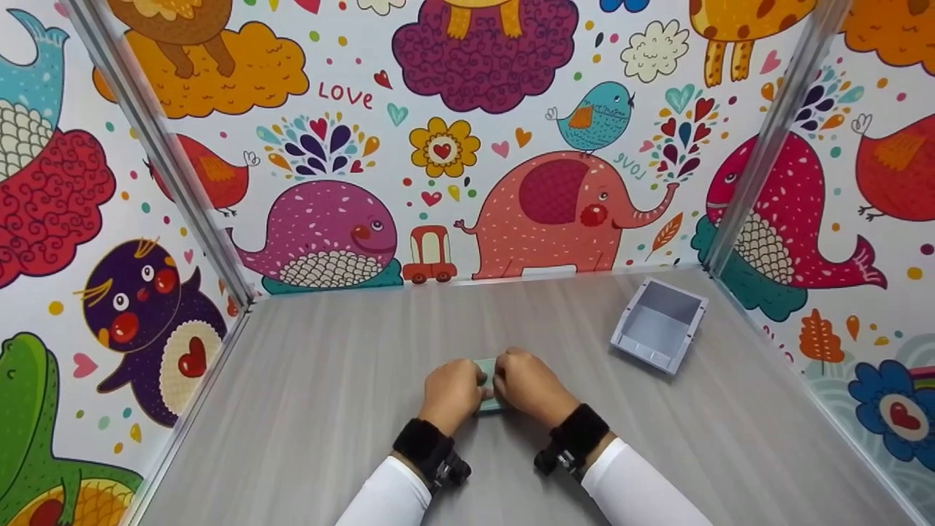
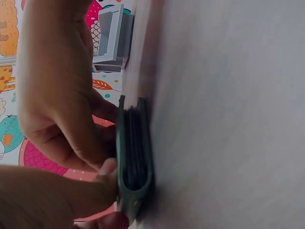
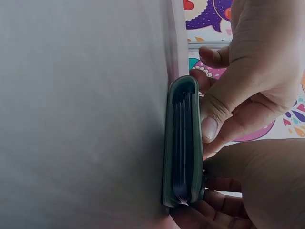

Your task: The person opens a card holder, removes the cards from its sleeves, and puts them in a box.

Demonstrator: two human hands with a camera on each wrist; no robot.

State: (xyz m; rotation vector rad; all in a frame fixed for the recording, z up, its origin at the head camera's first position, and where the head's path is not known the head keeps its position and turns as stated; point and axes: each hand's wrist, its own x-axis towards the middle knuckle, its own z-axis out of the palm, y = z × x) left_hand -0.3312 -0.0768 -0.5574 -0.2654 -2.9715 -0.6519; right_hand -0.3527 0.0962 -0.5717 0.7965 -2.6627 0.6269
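One wallet [image 3: 183, 138], green, folded, lying flat on the grey table [image 1: 329, 351] between the two hands; fold toward the left, loose edges toward the right, several thin layers [image 2: 135, 148] showing at the near end. Step in hand, as judged: handling of the wallet from both sides at once, probably at cover and edges; whether toward opening or toward pressing closed — cannot tell from these views. Next move, as judged: calls for a steady pinch at the fold side and light fingertip work along the loose edges, with care against slipping of the layers inside. Left hand [image 1: 451, 394]: curled, gripping the wallet at the fold side; thumb [image 3: 209, 129] laid on the upper cover, other fingers bent in at the edge — not spread, drawn in to about the thickness of the wallet. Right hand [image 1: 533, 387]: likewise curled, holding the wallet at the opposite side; fingers [image 3: 193, 217] bent in at the near corner of the loose edges, thumb contact mostly hidden. Hands set close together, with just a narrow strip of cover visible between from above. Also present: one grey tub [image 1: 666, 305], untouched, farther back to the right on the table, well apart from the wallet; left wrist band [image 1: 420, 442] and right wrist band [image 1: 582, 431], both black.
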